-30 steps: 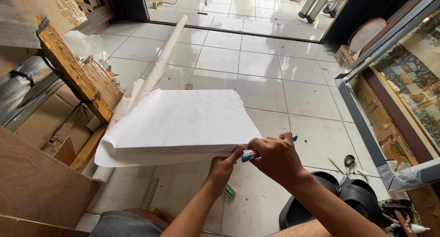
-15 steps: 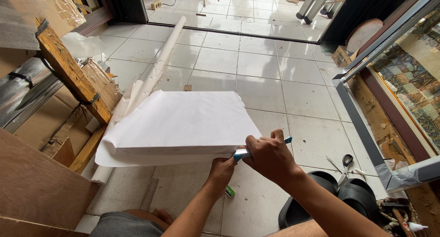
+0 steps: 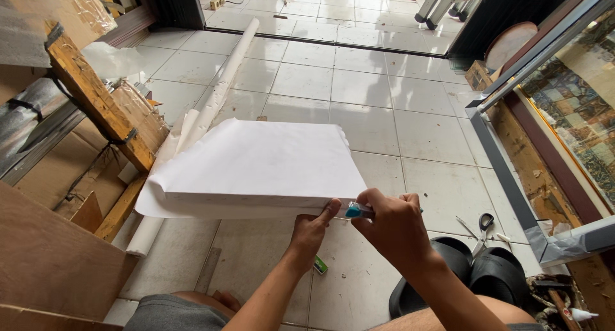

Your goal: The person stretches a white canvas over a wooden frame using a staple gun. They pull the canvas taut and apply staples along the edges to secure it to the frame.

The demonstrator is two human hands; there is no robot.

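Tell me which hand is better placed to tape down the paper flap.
Probably the right hand: its grip holds the blue tape dispenser at the white paper-wrapped panel corner, while the left hand merely presses the flap.

Left hand (image 3: 312, 230) steadies the paper-wrapped panel (image 3: 256, 168); right hand (image 3: 392, 225) grips a blue cutter (image 3: 356, 210).

Both forearms are bare, no sleeves, no watch or rings on the left hand (image 3: 312, 230) or right hand (image 3: 392, 227). Grey shorts (image 3: 160, 313) show at the near edge, knees uncovered.
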